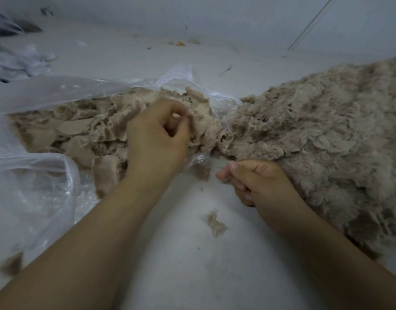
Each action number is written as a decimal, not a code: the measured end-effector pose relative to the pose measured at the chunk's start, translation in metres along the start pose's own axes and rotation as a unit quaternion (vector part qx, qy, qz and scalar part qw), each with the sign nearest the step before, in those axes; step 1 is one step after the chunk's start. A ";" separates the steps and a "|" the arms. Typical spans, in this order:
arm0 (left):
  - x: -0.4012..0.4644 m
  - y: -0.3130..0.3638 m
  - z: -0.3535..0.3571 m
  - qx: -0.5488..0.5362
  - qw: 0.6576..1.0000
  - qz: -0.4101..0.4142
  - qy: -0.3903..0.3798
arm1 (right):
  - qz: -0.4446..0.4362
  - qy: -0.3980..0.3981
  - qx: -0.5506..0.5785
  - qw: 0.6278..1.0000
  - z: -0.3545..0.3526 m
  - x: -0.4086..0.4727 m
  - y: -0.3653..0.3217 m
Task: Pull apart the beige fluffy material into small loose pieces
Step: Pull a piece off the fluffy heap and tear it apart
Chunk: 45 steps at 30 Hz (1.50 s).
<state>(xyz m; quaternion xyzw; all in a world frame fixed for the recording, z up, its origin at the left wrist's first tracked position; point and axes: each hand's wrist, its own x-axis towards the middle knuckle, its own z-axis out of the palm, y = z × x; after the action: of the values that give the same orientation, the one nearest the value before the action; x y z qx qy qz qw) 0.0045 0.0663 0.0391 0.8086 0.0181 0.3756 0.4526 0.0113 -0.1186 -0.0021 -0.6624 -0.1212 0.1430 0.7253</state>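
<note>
Compacted beige fluffy material (pixel 85 128) lies in flat chunks inside an open clear plastic bag (pixel 42 92) on the left. A big heap of loosened beige fluff (pixel 322 135) covers the right side. My left hand (pixel 158 136) reaches into the bag's mouth and pinches a piece of the compacted material between thumb and fingers. My right hand (pixel 257 182) sits at the heap's near edge, fingers curled, with a thin wisp of fluff at its fingertips.
A small loose tuft (pixel 216 223) lies on the white floor between my forearms, and another tuft (pixel 11 265) at the lower left. Crumpled white material (pixel 18 59) sits at the far left. A wall runs along the back.
</note>
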 end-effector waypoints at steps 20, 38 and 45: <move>-0.010 -0.021 0.017 0.343 0.889 0.140 -0.271 | 0.065 -0.083 -0.098 0.990 -0.001 0.010 -0.010; 0.010 -0.034 -0.001 0.434 0.886 0.070 -0.147 | 0.074 -0.055 -0.011 0.996 -0.010 0.014 0.000; 0.003 -0.033 0.014 0.381 0.851 0.215 -0.291 | 0.068 -0.039 -0.012 0.997 -0.007 0.012 -0.001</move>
<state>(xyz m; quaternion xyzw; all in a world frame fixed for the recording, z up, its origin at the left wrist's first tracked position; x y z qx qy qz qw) 0.0254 0.0765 0.0118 0.9736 -0.1472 0.1745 0.0016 0.0247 -0.1203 -0.0021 -0.6718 -0.1056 0.2161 0.7006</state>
